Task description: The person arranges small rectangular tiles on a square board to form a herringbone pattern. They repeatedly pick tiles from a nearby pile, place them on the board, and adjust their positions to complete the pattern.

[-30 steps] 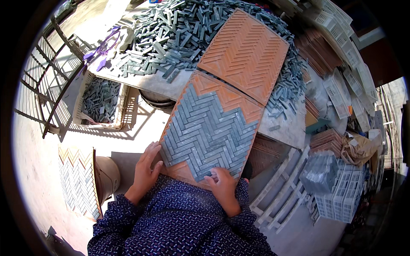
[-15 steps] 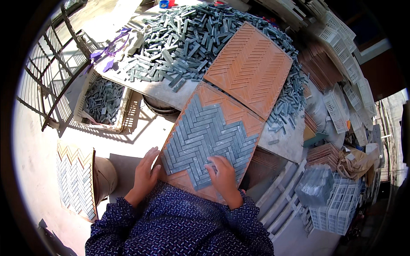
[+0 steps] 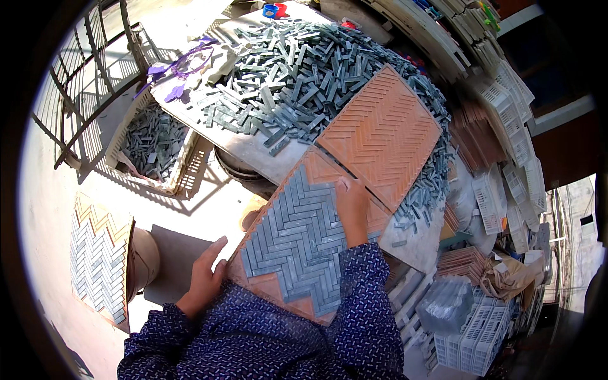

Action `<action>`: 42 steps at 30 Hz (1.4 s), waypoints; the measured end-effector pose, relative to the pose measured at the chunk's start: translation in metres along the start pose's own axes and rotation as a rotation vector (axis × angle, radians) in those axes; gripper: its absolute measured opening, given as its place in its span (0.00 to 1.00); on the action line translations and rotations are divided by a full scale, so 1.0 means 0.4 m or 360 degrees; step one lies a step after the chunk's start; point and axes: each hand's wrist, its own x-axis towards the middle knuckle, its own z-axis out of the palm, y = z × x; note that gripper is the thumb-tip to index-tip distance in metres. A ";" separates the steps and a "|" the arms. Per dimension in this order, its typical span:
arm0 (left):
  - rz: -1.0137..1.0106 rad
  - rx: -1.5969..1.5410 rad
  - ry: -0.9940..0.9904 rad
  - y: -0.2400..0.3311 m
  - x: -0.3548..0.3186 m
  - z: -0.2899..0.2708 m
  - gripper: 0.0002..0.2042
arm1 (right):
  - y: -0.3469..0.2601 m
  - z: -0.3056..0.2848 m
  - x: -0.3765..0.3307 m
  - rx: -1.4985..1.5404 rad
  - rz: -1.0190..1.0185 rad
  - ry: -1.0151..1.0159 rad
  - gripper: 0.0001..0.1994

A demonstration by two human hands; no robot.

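Centre: right hand [image 3: 352, 204] curled, grip contents we cannot tell; lower left: left hand [image 3: 204, 278] spread wide, empty; right sleeve [image 3: 367, 282], if dragged, could dislodge laid grey tiles [image 3: 291, 237], we judge.

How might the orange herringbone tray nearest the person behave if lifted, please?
The orange herringbone tray probably feels stiff, given its flat shape. It is likely heavy, since grey tiles cover most of it. Those might slip if tilted, with nothing visibly covering them.
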 end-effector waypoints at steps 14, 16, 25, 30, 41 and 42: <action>0.0004 -0.0106 0.0095 -0.007 0.010 -0.012 0.19 | 0.032 -0.067 -0.186 0.1768 0.0645 -0.0168 0.04; 0.0034 -0.0087 0.0058 0.003 0.014 -0.003 0.18 | 0.027 -0.049 -0.314 0.1732 0.0626 -0.0463 0.04; 0.0350 0.0202 0.0017 0.050 0.005 0.011 0.18 | -0.095 0.035 -0.482 0.1564 0.0486 -0.0727 0.04; 0.0470 0.0290 -0.0055 0.044 -0.014 0.021 0.19 | -0.123 0.061 -0.491 0.0923 -0.0058 -0.0422 0.06; 0.0764 0.0395 -0.0052 0.036 -0.023 0.048 0.09 | -0.129 0.064 -0.502 0.0568 -0.0497 -0.0325 0.08; 0.0803 0.0425 -0.0048 0.036 -0.022 0.050 0.09 | -0.126 0.067 -0.501 0.0552 -0.0515 -0.0254 0.08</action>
